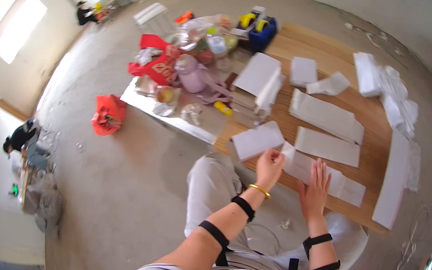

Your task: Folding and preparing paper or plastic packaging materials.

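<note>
A long white paper strip [298, 165] with creases across it lies along the near edge of the wooden table. My left hand [268, 168] has its fingers pinched at the strip's left end. My right hand [315, 190] lies flat over the strip's middle, fingers stretched out and close together. Left of the strip is a stack of white sheets [257, 140], set at a slant. Just beyond my hands, two more white folded paper pieces, a nearer one [329, 146] and a farther one [326, 116], lie side by side.
White paper bundles [367, 75] and a long white strip [391, 181] line the wooden table's [297, 38] right side. At left, a second table holds a red bag [157, 62], a lilac bag [189, 72] and a blue tape dispenser [263, 33]. An orange-red bag [109, 114] stands on the floor.
</note>
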The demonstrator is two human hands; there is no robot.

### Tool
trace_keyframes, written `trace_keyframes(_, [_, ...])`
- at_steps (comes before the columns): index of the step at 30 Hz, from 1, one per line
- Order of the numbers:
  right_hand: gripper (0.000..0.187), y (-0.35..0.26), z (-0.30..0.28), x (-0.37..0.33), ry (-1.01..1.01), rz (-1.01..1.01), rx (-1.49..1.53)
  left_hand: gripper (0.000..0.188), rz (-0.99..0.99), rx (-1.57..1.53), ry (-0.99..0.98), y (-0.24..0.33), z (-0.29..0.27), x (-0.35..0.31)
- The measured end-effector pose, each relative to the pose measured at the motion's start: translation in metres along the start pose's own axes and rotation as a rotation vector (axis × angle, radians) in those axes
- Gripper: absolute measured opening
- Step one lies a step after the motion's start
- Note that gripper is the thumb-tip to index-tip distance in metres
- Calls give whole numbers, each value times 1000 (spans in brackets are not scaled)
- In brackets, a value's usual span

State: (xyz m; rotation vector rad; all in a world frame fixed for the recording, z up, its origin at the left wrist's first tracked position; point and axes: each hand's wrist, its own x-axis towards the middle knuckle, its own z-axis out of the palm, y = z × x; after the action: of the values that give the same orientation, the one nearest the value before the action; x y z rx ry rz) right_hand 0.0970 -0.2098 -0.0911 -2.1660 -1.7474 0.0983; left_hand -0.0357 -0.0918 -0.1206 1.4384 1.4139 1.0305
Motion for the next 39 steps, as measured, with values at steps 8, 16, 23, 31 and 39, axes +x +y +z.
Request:
trace_keyframes(8, [58, 57, -27, -32, 318, 274, 241, 13, 205, 198, -303, 80, 10, -21])
trace_keyframes(16, [49, 70, -32, -60, 385, 452, 458, 15, 480, 554, -641, 83, 81, -45])
trace_keyframes(23, [45, 74, -32, -68, 365, 511, 493, 18, 445, 624, -705, 85, 105, -48])
trace_keyframes(31, [42, 75, -31, -65, 363, 496, 424, 27, 382, 572, -737, 95, 90, -47])
trace_keyframes(39, [51, 60, -27, -36, 349, 257, 251, 52, 820, 566, -681, 53, 42, -26])
